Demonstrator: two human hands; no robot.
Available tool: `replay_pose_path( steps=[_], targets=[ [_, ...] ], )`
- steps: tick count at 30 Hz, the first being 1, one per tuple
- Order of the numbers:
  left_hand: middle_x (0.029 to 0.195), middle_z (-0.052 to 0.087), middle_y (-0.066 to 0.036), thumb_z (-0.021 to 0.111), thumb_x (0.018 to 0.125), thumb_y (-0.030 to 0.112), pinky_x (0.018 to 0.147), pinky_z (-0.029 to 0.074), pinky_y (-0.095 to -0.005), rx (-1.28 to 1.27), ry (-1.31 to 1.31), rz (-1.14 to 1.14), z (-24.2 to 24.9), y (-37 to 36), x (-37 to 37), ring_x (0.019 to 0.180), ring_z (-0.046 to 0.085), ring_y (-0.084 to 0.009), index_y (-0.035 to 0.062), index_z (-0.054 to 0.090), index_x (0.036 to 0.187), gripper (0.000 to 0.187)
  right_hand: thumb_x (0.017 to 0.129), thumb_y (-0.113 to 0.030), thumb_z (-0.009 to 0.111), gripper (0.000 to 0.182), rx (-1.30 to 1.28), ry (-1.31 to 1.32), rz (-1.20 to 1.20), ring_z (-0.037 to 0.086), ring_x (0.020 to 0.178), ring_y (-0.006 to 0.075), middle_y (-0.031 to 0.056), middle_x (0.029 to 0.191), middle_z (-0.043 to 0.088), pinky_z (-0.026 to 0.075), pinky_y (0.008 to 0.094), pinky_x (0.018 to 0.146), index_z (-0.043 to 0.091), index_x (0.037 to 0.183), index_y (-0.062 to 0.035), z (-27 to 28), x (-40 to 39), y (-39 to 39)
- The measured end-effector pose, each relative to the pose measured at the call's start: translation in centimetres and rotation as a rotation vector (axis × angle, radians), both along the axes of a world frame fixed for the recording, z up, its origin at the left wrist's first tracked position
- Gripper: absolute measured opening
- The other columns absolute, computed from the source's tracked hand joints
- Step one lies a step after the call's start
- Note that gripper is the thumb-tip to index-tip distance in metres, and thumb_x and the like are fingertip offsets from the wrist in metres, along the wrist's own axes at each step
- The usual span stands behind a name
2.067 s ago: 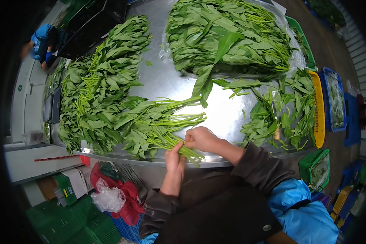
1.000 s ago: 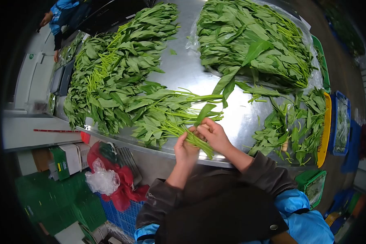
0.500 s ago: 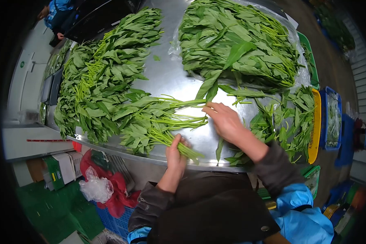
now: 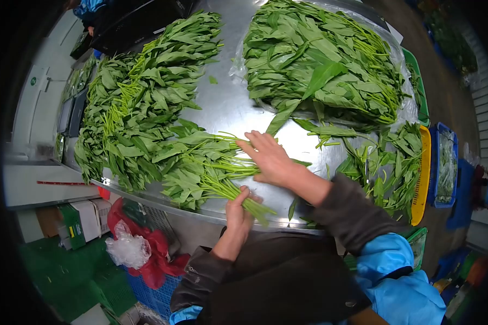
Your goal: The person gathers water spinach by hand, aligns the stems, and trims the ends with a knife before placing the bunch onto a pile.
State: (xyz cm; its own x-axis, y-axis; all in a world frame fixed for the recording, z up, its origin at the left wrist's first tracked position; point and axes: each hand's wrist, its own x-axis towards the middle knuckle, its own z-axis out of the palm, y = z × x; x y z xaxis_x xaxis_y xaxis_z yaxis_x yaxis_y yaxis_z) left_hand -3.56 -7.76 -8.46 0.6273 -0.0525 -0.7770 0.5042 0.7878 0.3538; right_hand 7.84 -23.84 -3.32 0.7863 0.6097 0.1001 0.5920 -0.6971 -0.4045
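My left hand (image 4: 238, 215) is closed around the stems of a small bunch of leafy greens (image 4: 222, 189), which look like water spinach. Their cut ends stick out past my fingers toward the table's near edge. Over more loose stems (image 4: 230, 165) just beyond lies my right hand (image 4: 271, 158), fingers stretched out and touching them, with nothing plainly gripped. To the left, long rows of the same greens (image 4: 146, 103) cover the metal table (image 4: 225, 97). A large heap (image 4: 320, 59) sits on clear plastic at the back right.
Scattered greens (image 4: 393, 162) lie at the right beside a yellow basket (image 4: 421, 173). Beyond it stands a blue crate (image 4: 443, 162). A black box (image 4: 138, 24) is at the back left. Below the table's left edge are red cloth (image 4: 157, 265), a clear plastic bag (image 4: 129, 246) and green crates (image 4: 65, 276).
My right hand has moved left from the stem ends onto the stems, its fingers now spread flatter. My left hand keeps its bunch, shifted slightly right and down.
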Motion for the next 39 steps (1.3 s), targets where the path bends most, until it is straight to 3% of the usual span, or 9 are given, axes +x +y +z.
replay_pose_path(
  steps=[8,14,17,23,25,27,28,35,39],
  targets=[
    [0.083,0.058,-0.010,0.062,0.084,0.000,0.076,0.053,-0.0407,0.145,-0.064,-0.067,2.4,0.2,-1.1,0.078,0.062,-0.0247,0.0018,0.052,0.104,0.023,0.064,-0.012,0.070,0.070,-0.021,0.233,-0.060,0.064,0.068,0.0282,0.0163,0.074,0.063,0.050,0.0394,0.064,0.041,0.127,0.0013,-4.0,-1.4,1.8],
    [0.083,0.057,-0.010,0.059,0.082,-0.002,0.057,0.052,-0.0334,0.602,-0.365,-0.169,10.0,2.2,-2.6,0.061,0.061,-0.0224,-0.0028,0.050,0.107,0.027,0.071,-0.010,0.062,0.061,0.527,0.909,-0.156,0.065,0.085,0.0269,0.0209,0.090,0.065,0.050,0.0368,0.078,0.043,0.128,0.0030,7.0,-2.8,-1.5],
    [0.077,0.057,-0.010,0.059,0.081,-0.002,0.048,0.049,-0.0291,0.688,-0.444,-0.178,10.2,4.8,-2.8,0.052,0.058,-0.0187,-0.0035,0.050,0.105,0.026,0.072,-0.012,0.063,0.062,0.721,0.509,-0.132,0.065,0.085,0.0315,0.0220,0.089,0.064,0.050,0.0382,0.077,0.042,0.128,0.0033,7.4,-4.7,-3.7],
    [0.072,0.057,-0.007,0.062,0.079,-0.003,0.040,0.044,-0.0265,0.786,-0.257,-0.157,10.4,12.2,-1.2,0.045,0.053,-0.0150,0.0018,0.052,0.098,0.021,0.075,-0.013,0.062,0.065,0.397,0.788,-0.422,0.064,0.089,0.0314,0.0222,0.095,0.064,0.048,0.0363,0.080,0.039,0.133,0.0007,7.2,-6.2,-8.1],
    [0.073,0.055,-0.006,0.060,0.082,-0.002,0.043,0.042,-0.0256,0.848,-0.356,0.050,13.1,11.9,-0.7,0.049,0.051,-0.0135,0.0024,0.052,0.098,0.019,0.076,-0.008,0.064,0.067,0.500,0.666,-0.372,0.057,0.064,0.0101,0.0107,0.085,0.061,0.046,0.0255,0.058,0.036,0.136,0.0048,7.3,-6.7,-8.4],
    [0.074,0.054,-0.005,0.059,0.083,-0.001,0.045,0.042,-0.0254,0.930,-0.423,0.164,12.1,13.7,-0.1,0.050,0.050,-0.0128,0.0030,0.051,0.101,0.020,0.077,-0.008,0.064,0.065,0.706,0.458,-0.429,0.061,0.071,0.0142,0.0136,0.089,0.064,0.049,0.0278,0.065,0.038,0.135,0.0058,6.8,-7.2,-8.2],
    [0.074,0.053,-0.005,0.059,0.085,0.000,0.047,0.041,-0.0251,1.006,-0.482,0.284,12.0,14.0,0.3,0.052,0.050,-0.0121,0.0036,0.050,0.104,0.021,0.074,-0.014,0.062,0.063,0.522,0.435,-0.534,0.064,0.091,0.0344,0.0244,0.099,0.064,0.049,0.0365,0.081,0.042,0.131,0.0028,5.1,-7.0,-8.5],
    [0.076,0.052,-0.002,0.059,0.084,0.002,0.050,0.038,-0.0260,0.560,-0.575,0.208,15.7,8.2,3.0,0.053,0.045,-0.0101,0.0059,0.047,0.116,0.034,0.079,-0.012,0.063,0.063,0.872,0.562,-0.438,0.063,0.089,0.0183,0.0131,0.098,0.066,0.049,0.0292,0.081,0.038,0.136,0.0020,8.5,-7.2,-5.0],
    [0.078,0.055,-0.003,0.060,0.084,0.008,0.056,0.039,-0.0283,0.056,-0.212,-0.101,6.7,4.6,1.7,0.057,0.043,-0.0120,0.0047,0.056,0.109,0.025,0.079,-0.010,0.060,0.062,0.760,0.660,-0.498,0.065,0.077,0.0220,0.0140,0.084,0.065,0.051,0.0324,0.073,0.037,0.135,0.0036,5.0,-6.6,-1.0]
  ],
)
